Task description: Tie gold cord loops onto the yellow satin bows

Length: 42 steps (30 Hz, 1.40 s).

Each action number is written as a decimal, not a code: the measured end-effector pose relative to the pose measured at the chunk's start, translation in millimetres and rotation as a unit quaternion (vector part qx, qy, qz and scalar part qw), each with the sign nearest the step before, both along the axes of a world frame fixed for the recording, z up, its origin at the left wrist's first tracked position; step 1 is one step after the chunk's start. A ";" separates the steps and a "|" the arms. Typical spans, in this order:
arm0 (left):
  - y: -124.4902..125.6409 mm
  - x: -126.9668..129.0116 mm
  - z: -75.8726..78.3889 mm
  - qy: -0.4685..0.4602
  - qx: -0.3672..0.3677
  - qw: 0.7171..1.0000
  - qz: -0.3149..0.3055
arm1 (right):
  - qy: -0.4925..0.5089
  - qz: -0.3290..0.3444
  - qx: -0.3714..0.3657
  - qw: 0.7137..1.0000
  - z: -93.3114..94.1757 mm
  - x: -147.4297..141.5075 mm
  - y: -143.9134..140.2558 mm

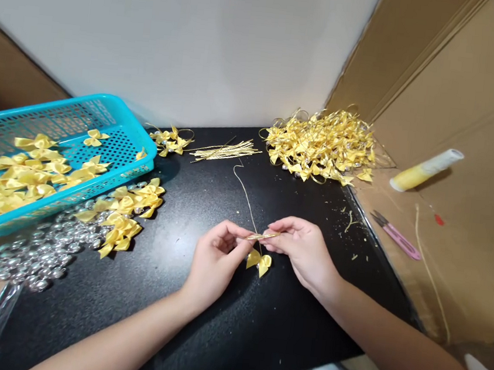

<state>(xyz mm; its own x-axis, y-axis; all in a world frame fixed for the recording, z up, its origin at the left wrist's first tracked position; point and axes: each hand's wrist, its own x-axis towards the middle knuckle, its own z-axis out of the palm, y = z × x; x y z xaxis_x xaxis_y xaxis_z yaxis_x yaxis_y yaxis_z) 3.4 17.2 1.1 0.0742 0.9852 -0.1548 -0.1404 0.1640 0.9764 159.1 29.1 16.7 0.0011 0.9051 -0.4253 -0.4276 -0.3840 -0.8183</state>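
Note:
Between my two hands, over the black tabletop, a short length of gold cord (263,236) is stretched. My left hand (218,255) pinches its left end between thumb and forefinger. The fingertips of my right hand (306,247) are closed on the other end. Just below the cord a yellow ribbon bow (260,262) hangs or lies near the table; which of the two I cannot tell. A thin pale thread (246,194) runs from the far side of the table down to the cord. How the thread and cord join is too small to make out.
A blue basket (129,169) of yellow bows stands at left, with silver beads (41,254) and loose bows (121,228) beside it. Cut gold cords (226,151) lie at the back, near a heap of finished-looking bows (322,146). Pink-handled snips (400,237) and a tube (427,170) are at right.

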 end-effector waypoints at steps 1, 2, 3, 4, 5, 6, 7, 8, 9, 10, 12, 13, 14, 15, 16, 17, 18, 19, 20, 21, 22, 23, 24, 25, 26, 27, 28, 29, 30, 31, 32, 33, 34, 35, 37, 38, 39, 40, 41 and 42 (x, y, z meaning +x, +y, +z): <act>-0.9 -0.5 -0.5 -0.007 0.001 1.000 0.000 | 0.000 -0.008 -0.003 1.000 -0.2 -0.1 -0.8; -1.6 -1.0 -1.0 -0.013 0.002 1.000 0.000 | 0.001 -0.015 -0.003 1.000 -0.2 -0.1 -1.6; -2.3 -1.5 -1.4 -0.020 0.003 1.000 -0.001 | 0.001 -0.020 -0.002 1.000 -0.2 -0.1 -2.5; -2.8 -1.8 -1.8 -0.025 0.006 1.000 -0.002 | 0.000 -0.022 0.001 1.000 -0.4 -0.1 -3.5; -3.0 -2.1 -2.1 -0.030 0.008 1.000 -0.004 | -0.001 -0.023 0.005 1.000 -0.8 -0.1 -4.4; -3.0 -2.2 -2.4 -0.032 0.011 0.999 -0.005 | -0.002 -0.024 0.010 1.000 -1.3 -0.1 -5.3; -2.9 -2.2 -2.5 -0.032 0.013 0.999 -0.006 | -0.005 -0.024 0.015 1.000 -2.1 -0.2 -6.1; -2.5 -2.1 -2.6 -0.029 0.016 0.999 -0.007 | -0.009 -0.026 0.019 0.999 -2.9 -0.2 -6.7; -2.1 -2.0 -2.7 -0.025 0.019 0.999 -0.007 | -0.013 -0.027 0.021 0.999 -3.7 -0.1 -7.1; -1.7 -1.8 -2.7 -0.021 0.021 1.000 -0.007 | -0.017 -0.027 0.022 0.999 -4.4 0.0 -7.4; -1.2 -1.7 -2.9 -0.009 0.025 1.000 -0.005 | -0.023 -0.025 0.019 0.999 -5.2 0.5 -7.4; -1.1 -1.8 -3.1 -0.002 0.026 1.000 -0.005 | -0.025 -0.025 0.017 0.999 -5.3 0.8 -7.3; -1.1 -2.0 -3.4 0.005 0.025 1.000 -0.006 | -0.025 -0.026 0.016 0.999 -5.3 1.1 -7.1; -1.2 -2.2 -3.8 0.012 0.025 1.000 -0.008 | -0.026 -0.026 0.017 0.999 -5.2 1.4 -6.9; -1.4 -2.5 -4.2 0.018 0.025 0.999 -0.010 | -0.027 -0.027 0.019 0.999 -5.0 1.7 -6.8; -1.5 -2.7 -4.6 0.023 0.026 0.999 -0.012 | -0.029 -0.027 0.021 0.999 -4.8 1.8 -6.7; -1.5 -2.9 -4.9 0.027 0.028 0.999 -0.013 | -0.032 -0.026 0.023 0.999 -4.6 1.9 -6.7; -1.6 -3.0 -5.1 0.031 0.030 0.999 -0.014 | -0.034 -0.026 0.024 0.999 -4.5 1.8 -6.7; -1.6 -3.1 -5.2 0.035 0.031 0.999 -0.014 | -0.036 -0.025 0.024 0.999 -4.5 1.8 -6.8; -1.6 -3.3 -5.2 0.040 0.033 0.999 -0.015 | -0.039 -0.025 0.024 0.999 -4.5 1.6 -7.0; -1.7 -3.6 -5.3 0.045 0.034 0.998 -0.015 | -0.042 -0.024 0.025 0.998 -4.7 1.6 -7.1; -1.8 -3.9 -5.4 0.050 0.036 0.998 -0.016 | -0.047 -0.023 0.027 0.998 -4.9 1.6 -7.2; -1.9 -4.4 -5.4 0.055 0.040 0.998 -0.016 | -0.052 -0.024 0.030 0.998 -5.3 1.6 -7.3; -2.1 -5.0 -5.5 0.060 0.044 0.997 -0.016 | -0.058 -0.023 0.033 0.997 -5.8 1.8 -7.3; -2.3 -5.6 -5.6 0.066 0.051 0.996 -0.017 | -0.064 -0.022 0.037 0.997 -6.4 2.1 -7.3; -2.5 -6.2 -5.6 0.072 0.061 0.995 -0.018 | -0.068 -0.021 0.040 0.997 -7.1 2.4 -7.2; -2.6 -6.7 -5.6 0.080 0.071 0.994 -0.019 | -0.071 -0.019 0.042 0.996 -7.8 2.8 -7.1; -2.5 -7.1 -5.4 0.088 0.084 0.992 -0.021 | -0.072 -0.018 0.045 0.996 -8.5 3.1 -7.0; -2.5 -7.5 -5.1 0.097 0.097 0.990 -0.023 | -0.074 -0.016 0.046 0.996 -9.0 3.4 -7.0; -2.3 -7.7 -4.7 0.105 0.110 0.988 -0.024 | -0.075 -0.015 0.048 0.996 -9.5 3.7 -7.1; -2.0 -7.8 -4.3 0.112 0.122 0.986 -0.025 | -0.076 -0.013 0.049 0.996 -9.8 4.0 -7.2; -1.8 -8.0 -3.8 0.119 0.133 0.984 -0.025 | -0.077 -0.011 0.051 0.996 -10.0 4.3 -7.4; -1.6 -8.1 -3.3 0.124 0.142 0.982 -0.025 | -0.079 -0.009 0.054 0.995 -10.0 4.7 -7.7; -1.5 -8.3 -2.9 0.129 0.150 0.980 -0.025 | -0.080 -0.007 0.057 0.995 -10.0 5.0 -8.0; -1.4 -8.6 -2.4 0.138 0.160 0.977 -0.026 | -0.085 -0.003 0.063 0.994 -9.5 5.5 -8.4; -1.5 -8.7 -2.4 0.142 0.164 0.976 -0.027 | -0.088 -0.002 0.066 0.994 -9.2 5.5 -8.5; -1.7 -8.8 -2.5 0.145 0.166 0.975 -0.028 | -0.090 0.000 0.068 0.994 -8.8 5.4 -8.5; -1.9 -8.8 -2.6 0.149 0.167 0.974 -0.030 | -0.093 0.000 0.068 0.993 -8.5 5.2 -8.5; -2.2 -8.8 -2.9 0.152 0.168 0.973 -0.031 | -0.095 0.000 0.068 0.993 -8.2 4.8 -8.5; -2.5 -8.8 -3.2 0.155 0.168 0.973 -0.031 | -0.096 0.000 0.068 0.993 -8.1 4.4 -8.5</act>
<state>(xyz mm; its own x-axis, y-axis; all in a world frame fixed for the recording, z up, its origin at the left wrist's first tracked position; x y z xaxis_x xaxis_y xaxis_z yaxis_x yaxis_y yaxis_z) -5.4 14.7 -2.1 0.1357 0.9791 0.1515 0.1695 -0.1736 0.9701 163.5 20.7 8.7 0.0709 0.9543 -0.2903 -0.2596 -0.2633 -0.9291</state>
